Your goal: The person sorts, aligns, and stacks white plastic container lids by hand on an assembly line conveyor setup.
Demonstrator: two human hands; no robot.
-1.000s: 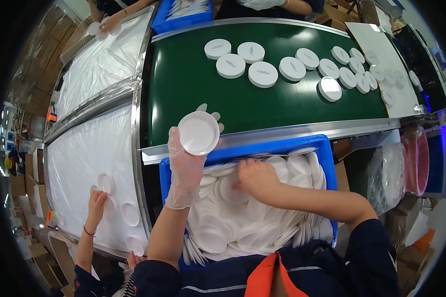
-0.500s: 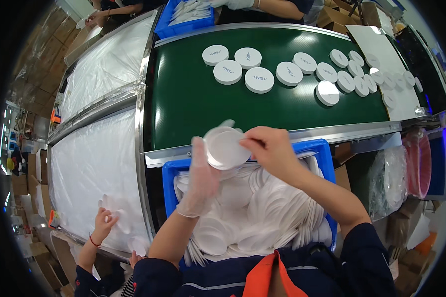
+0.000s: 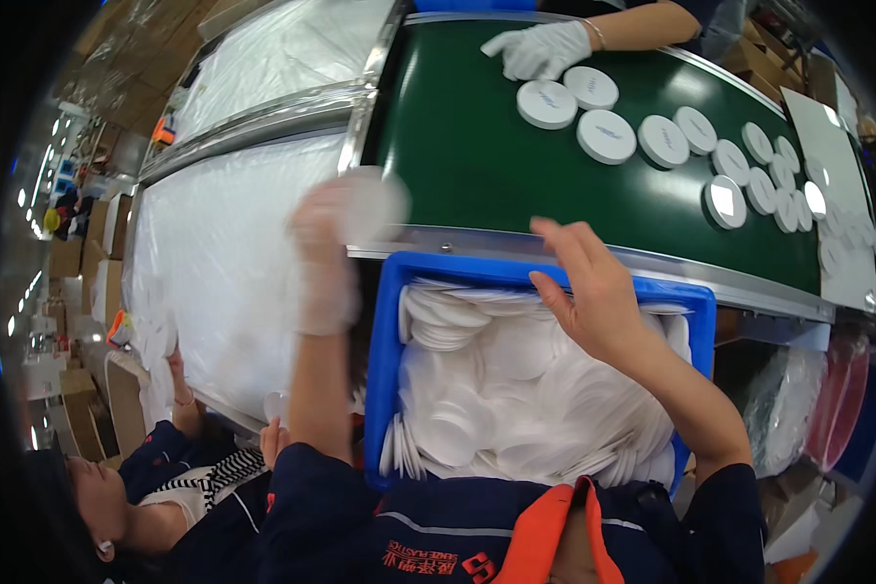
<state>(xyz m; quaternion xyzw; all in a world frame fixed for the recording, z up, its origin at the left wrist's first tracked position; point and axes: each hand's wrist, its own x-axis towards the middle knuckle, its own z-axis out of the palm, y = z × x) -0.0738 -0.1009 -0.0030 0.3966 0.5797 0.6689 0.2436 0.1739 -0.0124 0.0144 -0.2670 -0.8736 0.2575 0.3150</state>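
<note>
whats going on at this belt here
A person stands at a green conveyor belt with a blue crate of white round lids below. Their gloved left hand lifts a blurred white lid; the bare right hand hovers open above the crate. Across the belt, another worker's gloved hand touches a row of white lids.

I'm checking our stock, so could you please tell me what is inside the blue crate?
The blue crate holds loosely piled white round discs. The right hand and forearm cover part of the pile, and the crate's bottom is hidden beneath the discs.
</note>
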